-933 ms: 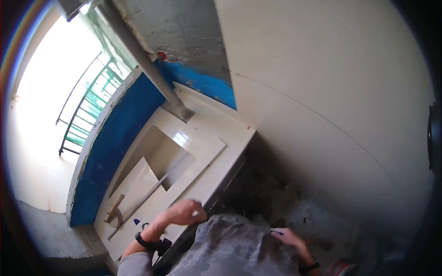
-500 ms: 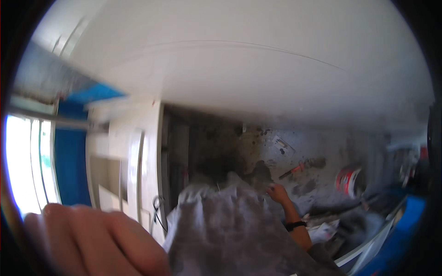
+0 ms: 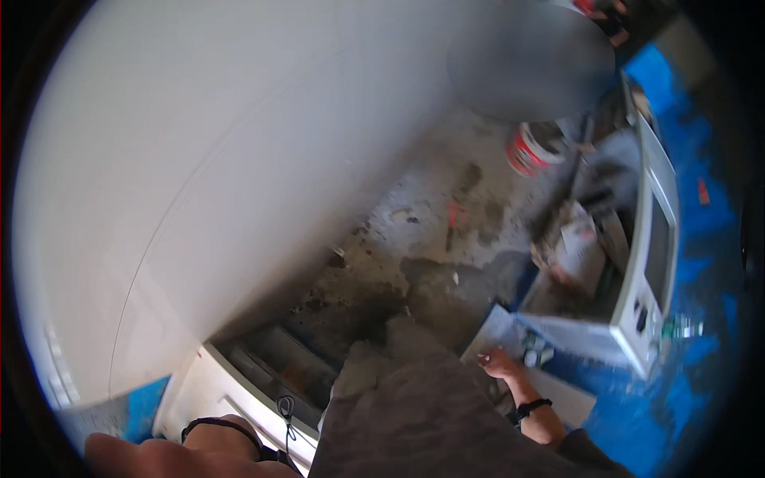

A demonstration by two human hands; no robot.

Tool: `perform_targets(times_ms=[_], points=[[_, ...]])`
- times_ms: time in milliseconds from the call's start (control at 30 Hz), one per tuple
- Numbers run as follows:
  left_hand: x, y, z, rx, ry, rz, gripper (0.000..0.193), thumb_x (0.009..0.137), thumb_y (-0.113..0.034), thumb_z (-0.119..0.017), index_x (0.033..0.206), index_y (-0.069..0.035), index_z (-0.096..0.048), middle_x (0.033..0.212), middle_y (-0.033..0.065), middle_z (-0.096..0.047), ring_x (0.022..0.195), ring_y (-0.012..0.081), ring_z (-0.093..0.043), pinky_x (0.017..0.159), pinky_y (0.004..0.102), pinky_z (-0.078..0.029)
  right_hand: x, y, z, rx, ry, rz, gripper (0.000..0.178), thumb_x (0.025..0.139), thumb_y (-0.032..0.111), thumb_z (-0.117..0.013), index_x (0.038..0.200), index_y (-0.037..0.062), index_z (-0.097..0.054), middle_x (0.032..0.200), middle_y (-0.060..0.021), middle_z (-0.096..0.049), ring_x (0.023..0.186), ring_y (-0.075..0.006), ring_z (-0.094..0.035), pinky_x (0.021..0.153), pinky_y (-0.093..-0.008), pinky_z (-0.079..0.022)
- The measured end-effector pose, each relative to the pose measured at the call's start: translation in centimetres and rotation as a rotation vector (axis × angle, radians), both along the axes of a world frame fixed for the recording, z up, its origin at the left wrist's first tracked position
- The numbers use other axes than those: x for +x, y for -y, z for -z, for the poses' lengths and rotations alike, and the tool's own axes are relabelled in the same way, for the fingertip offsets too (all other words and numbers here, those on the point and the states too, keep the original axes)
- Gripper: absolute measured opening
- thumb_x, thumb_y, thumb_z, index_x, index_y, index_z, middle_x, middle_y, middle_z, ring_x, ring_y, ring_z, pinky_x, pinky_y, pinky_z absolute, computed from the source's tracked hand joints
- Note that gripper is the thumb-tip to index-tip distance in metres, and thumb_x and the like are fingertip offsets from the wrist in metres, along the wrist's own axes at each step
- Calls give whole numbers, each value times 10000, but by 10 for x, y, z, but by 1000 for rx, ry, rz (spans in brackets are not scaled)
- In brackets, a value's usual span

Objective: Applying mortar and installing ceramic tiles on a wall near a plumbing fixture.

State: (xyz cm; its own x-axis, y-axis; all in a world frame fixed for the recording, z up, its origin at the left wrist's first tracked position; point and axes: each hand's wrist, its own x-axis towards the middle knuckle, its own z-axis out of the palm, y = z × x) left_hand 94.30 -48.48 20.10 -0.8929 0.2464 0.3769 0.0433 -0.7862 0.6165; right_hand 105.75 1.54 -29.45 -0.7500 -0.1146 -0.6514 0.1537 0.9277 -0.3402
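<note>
The pale slab (image 3: 572, 400) lies low on the right, against the blue surface (image 3: 637, 418), partly hidden behind the person's right forearm. The right hand (image 3: 502, 364) is over it; whether they touch cannot be told. Its fingers are curled, with a small light spot at the tips; I cannot tell whether they grip anything. The left hand (image 3: 147, 460) is large and cut off at the lower edge, its fingers not readable, near the white table (image 3: 187, 390). A looped black cable (image 3: 285, 408) hangs at the table's edge. Beyond the slab stands a white-framed unit (image 3: 629, 342) with papers (image 3: 580, 253) inside. Farther out, a red-handled tool (image 3: 453, 215) lies on the stained floor (image 3: 414, 179), near a red-and-white bucket (image 3: 526, 153). A large pale wall (image 3: 191, 159) fills the left.
</note>
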Motion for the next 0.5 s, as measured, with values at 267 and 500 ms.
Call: perform_targets(times_ms=[267, 500], points=[[-36, -48, 24, 31, 59, 23, 167, 853, 14, -609, 728, -96, -588, 559, 26, -508, 440, 169, -442, 451, 307, -386, 159, 16, -18, -214, -45, 166, 227, 858, 171, -642, 1049, 86, -732, 950, -236, -710, 928, -438, -677, 820, -520, -531], [-96, -123, 62, -49, 90, -127, 110, 863, -21, -611, 768, -65, -577, 601, 64, -532, 489, 201, -487, 491, 333, -431, 93, -31, -8, -104, 180, 181, 242, 888, 201, -653, 1106, 110, -705, 1021, -216, -716, 962, -434, -681, 821, -483, -543]])
